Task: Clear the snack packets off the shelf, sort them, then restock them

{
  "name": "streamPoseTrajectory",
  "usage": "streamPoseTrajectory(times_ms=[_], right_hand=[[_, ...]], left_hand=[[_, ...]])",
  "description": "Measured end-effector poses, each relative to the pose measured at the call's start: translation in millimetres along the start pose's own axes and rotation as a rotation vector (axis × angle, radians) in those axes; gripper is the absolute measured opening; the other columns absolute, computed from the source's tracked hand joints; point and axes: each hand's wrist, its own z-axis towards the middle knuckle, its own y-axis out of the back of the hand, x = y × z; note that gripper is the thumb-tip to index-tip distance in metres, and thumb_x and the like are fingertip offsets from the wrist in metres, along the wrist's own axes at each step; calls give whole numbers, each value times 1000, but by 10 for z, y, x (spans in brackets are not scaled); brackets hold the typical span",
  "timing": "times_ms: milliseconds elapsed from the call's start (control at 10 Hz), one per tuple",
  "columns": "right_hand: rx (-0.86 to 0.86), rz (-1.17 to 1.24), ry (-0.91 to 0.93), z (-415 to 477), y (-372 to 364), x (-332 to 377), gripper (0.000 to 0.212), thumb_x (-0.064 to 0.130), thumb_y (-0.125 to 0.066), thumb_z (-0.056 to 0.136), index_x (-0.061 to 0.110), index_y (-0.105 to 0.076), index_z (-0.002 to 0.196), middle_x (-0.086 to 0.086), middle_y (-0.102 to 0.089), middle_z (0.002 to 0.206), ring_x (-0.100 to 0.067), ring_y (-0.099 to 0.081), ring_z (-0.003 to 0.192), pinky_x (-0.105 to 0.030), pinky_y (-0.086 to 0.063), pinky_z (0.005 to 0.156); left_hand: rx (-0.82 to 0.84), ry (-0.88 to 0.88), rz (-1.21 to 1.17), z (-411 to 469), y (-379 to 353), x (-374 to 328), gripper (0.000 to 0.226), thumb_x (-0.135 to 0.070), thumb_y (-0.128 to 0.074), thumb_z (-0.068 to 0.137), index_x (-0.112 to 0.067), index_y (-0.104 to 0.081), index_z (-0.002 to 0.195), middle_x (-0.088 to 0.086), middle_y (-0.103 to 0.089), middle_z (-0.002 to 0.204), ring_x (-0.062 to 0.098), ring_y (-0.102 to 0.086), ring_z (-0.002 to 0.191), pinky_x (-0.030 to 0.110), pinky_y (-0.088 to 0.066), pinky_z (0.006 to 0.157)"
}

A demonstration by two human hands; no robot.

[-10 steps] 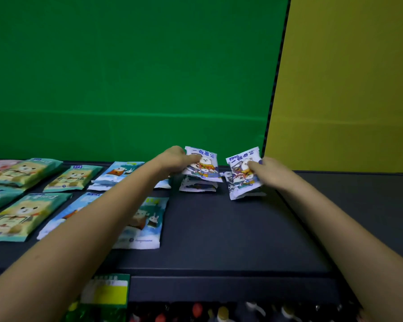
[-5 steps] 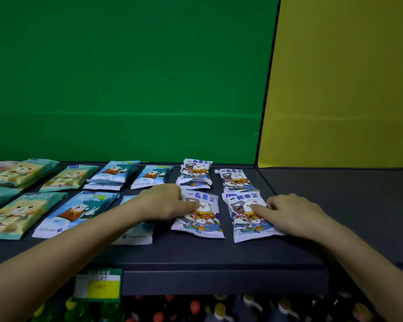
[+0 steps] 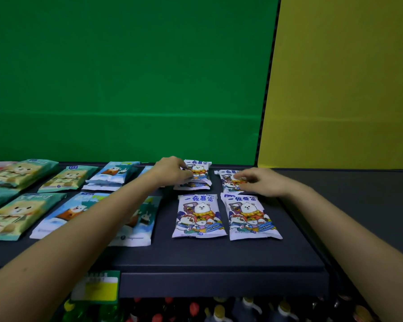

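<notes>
Reaching across the dark shelf [image 3: 219, 256], the left hand [image 3: 172, 170] grips the top packet [image 3: 199, 170] of a rear stack [image 3: 193, 185] while the right hand [image 3: 261, 183] pinches the neighbouring packet [image 3: 227, 181].

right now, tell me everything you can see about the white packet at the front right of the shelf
The white packet is a glossy, plastic-looking pouch with crimped ends, printed with cartoon white bears, blue characters across the top and a blue band reading SKATE BOARD. It lies flat, face up, on the dark shelf, top end toward the back, a narrow gap from its twin on the left. The right hand is on the packet behind it; no hand holds this one.
</notes>
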Motion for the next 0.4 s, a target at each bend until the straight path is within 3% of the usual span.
streamPoseTrajectory(times_ms=[100,200,400], right_hand=[[12,-9,-2,96,-62,-51,51,35,-54,92,20,-43,139,0,-40,147,-17,-40,131,-22,-30,101],[-13,-30,-3,157,-71,-46,52,35,-53,92,18,-42,140,-1,-38,149,-18,-38,133,-24,-29,105],[-12,-67,-32,210,-63,28,52,34,-50,94,12,-41,140,-7,-40,147,-22,-40,132,-28,-30,106]], left_hand=[[5,36,3,130,-77,17,29,-34,-53,91,-9,-65,99,16,-64,99,25,-50,83,27,-37,62],[8,40,16,177,-75,26,22,-36,-53,91,-15,-59,86,12,-59,84,24,-49,75,24,-31,52],[2,28,7,197,-60,64,29,-38,-54,90,-13,-61,79,10,-58,78,26,-51,78,25,-33,54]])
